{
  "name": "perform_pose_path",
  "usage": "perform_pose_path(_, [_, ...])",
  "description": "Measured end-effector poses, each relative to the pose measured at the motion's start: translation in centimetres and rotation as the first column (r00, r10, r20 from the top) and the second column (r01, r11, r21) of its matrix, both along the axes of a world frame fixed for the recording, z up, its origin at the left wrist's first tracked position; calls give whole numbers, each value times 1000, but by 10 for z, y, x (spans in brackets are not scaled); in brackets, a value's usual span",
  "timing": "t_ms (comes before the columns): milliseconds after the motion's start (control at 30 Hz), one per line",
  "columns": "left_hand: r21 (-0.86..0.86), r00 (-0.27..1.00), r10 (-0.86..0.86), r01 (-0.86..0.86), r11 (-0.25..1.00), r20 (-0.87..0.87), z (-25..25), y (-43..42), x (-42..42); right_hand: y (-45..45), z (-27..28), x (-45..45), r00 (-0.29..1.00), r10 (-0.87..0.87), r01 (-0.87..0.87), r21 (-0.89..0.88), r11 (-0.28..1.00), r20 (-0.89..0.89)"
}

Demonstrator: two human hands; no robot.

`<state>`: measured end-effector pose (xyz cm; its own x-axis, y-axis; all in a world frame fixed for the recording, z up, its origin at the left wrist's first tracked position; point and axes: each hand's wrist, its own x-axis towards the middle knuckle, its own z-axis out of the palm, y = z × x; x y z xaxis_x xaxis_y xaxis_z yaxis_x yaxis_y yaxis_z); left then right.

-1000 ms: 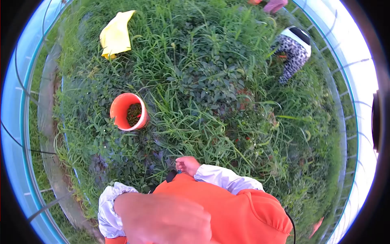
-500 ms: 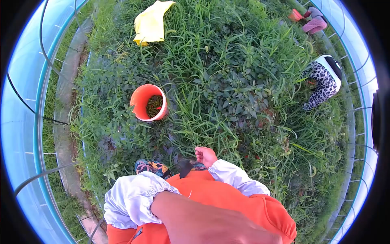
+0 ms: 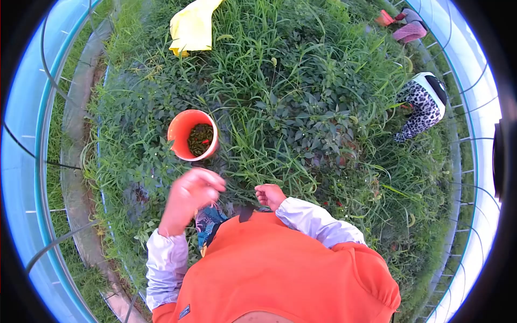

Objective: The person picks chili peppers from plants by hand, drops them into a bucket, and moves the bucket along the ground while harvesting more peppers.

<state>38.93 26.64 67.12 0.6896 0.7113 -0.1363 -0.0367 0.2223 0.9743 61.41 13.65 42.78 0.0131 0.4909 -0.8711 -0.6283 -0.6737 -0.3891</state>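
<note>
My left hand (image 3: pixel 194 196) hangs in the air just below the red bucket, nearest to its lower rim. Motion smears its fingers, which bend toward the right, and I cannot make out anything in them. Close in front of my body, my right hand (image 3: pixel 271 196) is closed, fingers curled in. Whatever it may hold is hidden. The red bucket (image 3: pixel 180 129) leans among the plants with its mouth toward me. Inside lie many small dark green pods (image 3: pixel 200 134) and a few red ones, which look like chili peppers.
Leafy plants (image 3: pixel 318 129) and tall grass cover the ground. A yellow cloth or bag (image 3: pixel 193 27) lies at the top. Two people bend over at the right: one in spotted trousers (image 3: pixel 423 107), another farther off beside a red bucket (image 3: pixel 384 19). Film walls curve along both sides.
My left hand has swung from close under the camera, out and down toward the bucket. My right hand stays closed in nearly the same place. The whole view has shifted slightly.
</note>
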Motion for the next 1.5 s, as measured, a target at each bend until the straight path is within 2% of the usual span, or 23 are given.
perform_pose_path(33, [-155, 976, 212, -219, 963, -56, -29, 18, -22, 7, 1, -1, 1000, 10, -10, -11, 1000, 11])
perform_pose_path(100, [-294, 886, 463, -447, 845, -15, -94, 61, -80, 29, 7, 1, 999, 41, -40, -19, 999, 25])
perform_pose_path(200, [-385, 690, 710, -698, 604, -140, -174, 110, -163, 78, 26, 44, 993, 109, -110, 28, 993, 37])
perform_pose_path(267, [-444, 603, 774, -757, 480, -191, -209, 131, -197, 120, 51, 99, 998, 44, -49, 81, 996, 55])
perform_pose_path(300, [-465, 544, 808, -789, 402, -224, -224, 139, -220, 137, 42, 138, 1000, 8, -11, 158, 987, 17])
perform_pose_path(333, [-489, 525, 817, -792, 366, -239, -239, 148, -237, 158, 53, 166, 990, -91, 72, 167, 983, 107])
perform_pose_path(367, [-494, 496, 824, -808, 321, -275, -252, 154, -249, 177, 61, 201, 994, -109, 110, 270, 957, -18])
perform_pose_path(400, [-520, 470, 827, -811, 268, -307, -262, 158, -259, 195, 69, 226, 956, -245, 207, 219, 954, 164])
perform_pose_path(433, [-545, 453, 826, -809, 222, -336, -271, 164, -266, 218, 91, 224, 869, -273, 217, 178, 960, 412])
perform_pose_path(467, [-560, 447, 812, -807, 187, -374, -281, 166, -271, 237, 97, 226, 795, -290, 242, 161, 957, 533])
perform_pose_path(533, [-576, 451, 764, -807, 129, -461, -291, 173, -277, 279, 107, 184, 817, -222, 174, 140, 975, 533])
perform_pose_path(567, [-580, 466, 735, -805, 123, -492, -294, 175, -277, 297, 114, 155, 822, -192, 144, 130, 981, 536])
perform_pose_path(700, [-627, 549, 663, -764, 152, -509, -291, 185, -277, 364, 99, 17, 889, 231, -229, -54, 972, 395])
perform_pose_path(833, [-629, 577, 598, -763, 150, -556, -279, 183, -287, 402, 33, -68, 812, 508, -496, -118, 860, 289])
perform_pose_path(1000, [-589, 554, 518, -800, 114, -652, -295, 191, -305, 442, 3, -125, 686, 643, -680, -14, 733, 342])
perform_pose_path(1100, [-583, 572, 540, -794, 173, -618, -305, 228, -289, 449, -37, -117, 596, 679, -749, -8, 663, 429])
perform_pose_path(1133, [-593, 584, 554, -783, 190, -593, -314, 238, -284, 450, -48, -114, 604, 668, -730, -34, 682, 435])
perform_pose_path(1233, [-598, 601, 599, -765, 239, -530, -361, 280, -261, 453, -101, -85, 258, 813, -899, -178, 399, 521])
perform_pose_path(1267, [-593, 603, 597, -766, 249, -529, -380, 294, -252, 452, -114, -77, -26, 740, -945, -257, 200, 672])
perform_pose_path(1367, [-533, 570, 575, -806, 256, -587, -433, 331, -223, 441, -135, -53, -377, 764, -816, -579, -5, 524])
perform_pose_path(1433, [-448, 525, 550, -849, 281, -649, -482, 350, -207, 394, -187, -21, -503, 754, -696, -715, -62, 423])
perform_pose_path(1467, [-362, 463, 532, -886, 289, -709, -483, 368, -190, 398, -219, -3, -560, 738, -628, -775, -79, 378])
perform_pose_path(1500, [-360, 522, 507, -849, 387, -686, -513, 370, -187, 445, -166, -14, -465, 875, -592, -781, -197, 132])
